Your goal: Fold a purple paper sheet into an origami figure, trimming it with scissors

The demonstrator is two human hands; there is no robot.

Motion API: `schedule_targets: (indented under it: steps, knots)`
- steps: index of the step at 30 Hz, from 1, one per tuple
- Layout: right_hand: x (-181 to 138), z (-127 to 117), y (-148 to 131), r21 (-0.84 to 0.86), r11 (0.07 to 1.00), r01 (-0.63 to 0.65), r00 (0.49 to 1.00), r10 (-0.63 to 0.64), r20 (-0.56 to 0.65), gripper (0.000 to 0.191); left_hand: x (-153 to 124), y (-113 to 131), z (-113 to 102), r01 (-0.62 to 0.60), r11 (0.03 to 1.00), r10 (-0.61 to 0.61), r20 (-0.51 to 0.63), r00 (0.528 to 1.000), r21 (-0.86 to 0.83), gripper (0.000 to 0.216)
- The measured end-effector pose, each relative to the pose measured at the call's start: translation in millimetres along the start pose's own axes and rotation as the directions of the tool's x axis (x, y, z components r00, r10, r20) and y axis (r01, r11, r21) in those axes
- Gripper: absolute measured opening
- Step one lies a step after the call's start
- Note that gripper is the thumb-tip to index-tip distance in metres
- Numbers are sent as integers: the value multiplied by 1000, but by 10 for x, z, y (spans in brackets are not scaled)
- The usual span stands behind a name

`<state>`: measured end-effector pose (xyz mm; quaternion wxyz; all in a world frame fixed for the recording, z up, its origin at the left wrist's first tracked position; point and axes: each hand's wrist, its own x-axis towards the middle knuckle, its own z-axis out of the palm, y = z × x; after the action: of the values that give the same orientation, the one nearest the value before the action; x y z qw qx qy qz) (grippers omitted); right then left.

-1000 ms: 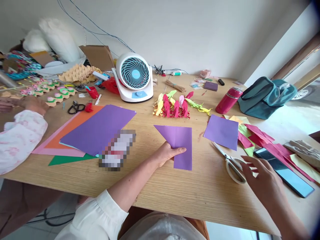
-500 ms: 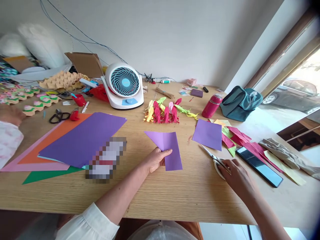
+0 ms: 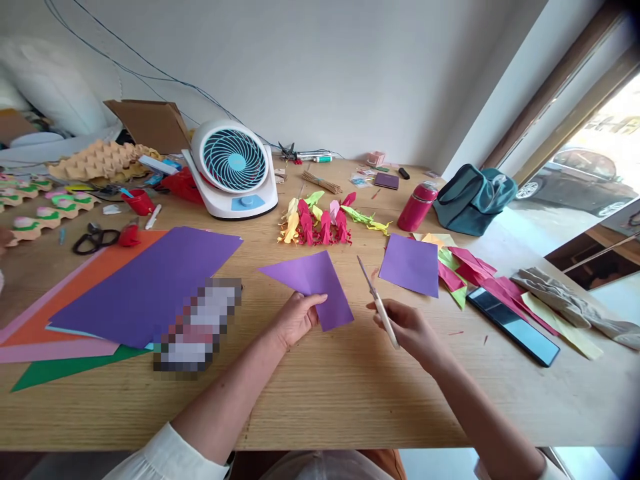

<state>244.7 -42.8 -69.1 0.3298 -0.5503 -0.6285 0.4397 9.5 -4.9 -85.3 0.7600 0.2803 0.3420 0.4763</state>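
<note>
My left hand point(image 3: 299, 319) pinches a folded sheet of purple paper point(image 3: 325, 277) between thumb and fingers, with a pointed flap sticking out to the left. To its right, my right hand point(image 3: 400, 327) grips a pair of scissors point(image 3: 374, 290) with pale handles. The blades point up and away from me and look closed, a short way off the folded paper. Beyond the scissors, a square of purple paper point(image 3: 410, 265) lies flat on the table.
Large coloured sheets point(image 3: 145, 287) are stacked at left, with black-handled scissors point(image 3: 96, 239) behind. A white fan point(image 3: 234, 167), small folded-paper figures point(image 3: 320, 220) and a red flask point(image 3: 418, 207) stand farther back. A phone point(image 3: 513, 327) lies at right near gloves point(image 3: 555, 300) and paper scraps.
My right hand has lifted the scissors off the table and brought them left, close to the folded paper. My left hand has tilted the paper. The view has shifted slightly right.
</note>
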Motion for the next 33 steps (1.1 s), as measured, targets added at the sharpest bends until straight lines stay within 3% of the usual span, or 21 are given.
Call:
schedule_targets:
  steps: [3, 6, 13, 17, 22, 28, 33]
  knots:
    - [282, 227, -132, 355, 935, -1, 1000, -9, 28, 39, 23, 5, -20, -47, 999, 47, -26, 999, 16, 36]
    - [408, 400, -122, 418, 908, -3, 1000, -1, 9, 43, 48, -15, -34, -57, 998, 58, -21, 998, 39, 38]
    - [327, 534, 74, 485, 874, -30, 998, 50, -29, 43, -5, -60, 23, -39, 988, 35, 31, 999, 147, 42]
    - [300, 523, 38, 514, 858, -11, 997, 51, -64, 42, -19, -23, 46, 6, 1000, -7, 71, 997, 24, 39]
    - [286, 493, -46, 516, 855, 41, 989, 37, -140, 42, 25, 8, 27, 10, 986, -8, 13, 1000, -165, 27]
    - [278, 522, 66, 493, 864, 104, 989, -39, -140, 34, -9, -22, 33, -21, 999, 19, 43, 999, 39, 30]
    - [232, 524, 94, 440, 890, 119, 993, -99, -69, 32, -8, -19, 34, 14, 999, -15, -39, 999, -30, 26]
